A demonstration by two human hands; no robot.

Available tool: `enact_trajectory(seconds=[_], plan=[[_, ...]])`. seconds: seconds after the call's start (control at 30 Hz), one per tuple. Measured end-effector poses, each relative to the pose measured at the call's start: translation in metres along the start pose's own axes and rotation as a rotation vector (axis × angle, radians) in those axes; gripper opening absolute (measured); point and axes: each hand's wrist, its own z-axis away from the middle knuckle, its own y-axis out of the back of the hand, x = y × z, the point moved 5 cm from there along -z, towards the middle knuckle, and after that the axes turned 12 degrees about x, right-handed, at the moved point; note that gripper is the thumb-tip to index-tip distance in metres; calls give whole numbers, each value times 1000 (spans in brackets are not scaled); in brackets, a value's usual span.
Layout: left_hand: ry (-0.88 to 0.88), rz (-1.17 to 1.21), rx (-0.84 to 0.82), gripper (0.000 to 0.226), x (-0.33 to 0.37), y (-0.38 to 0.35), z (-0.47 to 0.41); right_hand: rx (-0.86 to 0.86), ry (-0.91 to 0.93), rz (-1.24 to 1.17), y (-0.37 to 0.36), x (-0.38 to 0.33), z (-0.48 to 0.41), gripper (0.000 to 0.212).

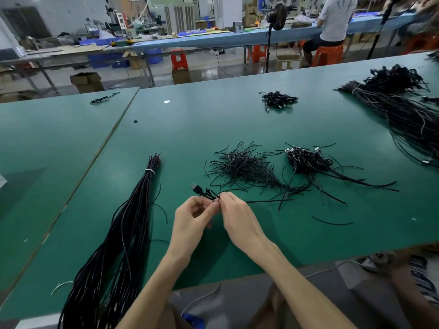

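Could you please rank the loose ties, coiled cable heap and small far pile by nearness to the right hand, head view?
1. loose ties, just ahead of right hand
2. coiled cable heap, ahead right
3. small far pile, table's back

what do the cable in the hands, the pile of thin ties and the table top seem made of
The cable: black jacket, likely plastic or rubber, faint sheen; its plug looks moulded plastic with a greyish, maybe metal, tip.
The pile of thin ties: black strands holding their bends, probably plastic-coated wire.
The table top: smooth green mat with soft glare, perhaps rubber or vinyl.
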Motion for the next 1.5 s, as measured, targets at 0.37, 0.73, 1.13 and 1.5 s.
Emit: enact_trajectory(seconds=[0.37, 0.73, 1.13, 1.5], plan=[[1, 23, 23, 16, -13, 2, -3, 7, -133, -224, -1, 8, -5, 37], [143, 318, -299, 60, -12, 16, -13, -106, -20, -143, -6, 3, 1, 28], [172, 315, -424, 52, -9, 15, -15, -111, -9, -189, -7, 3, 1, 33], [5, 75, -204, 19, -10, 14, -11, -117, -6, -222, -9, 5, 1, 22]])
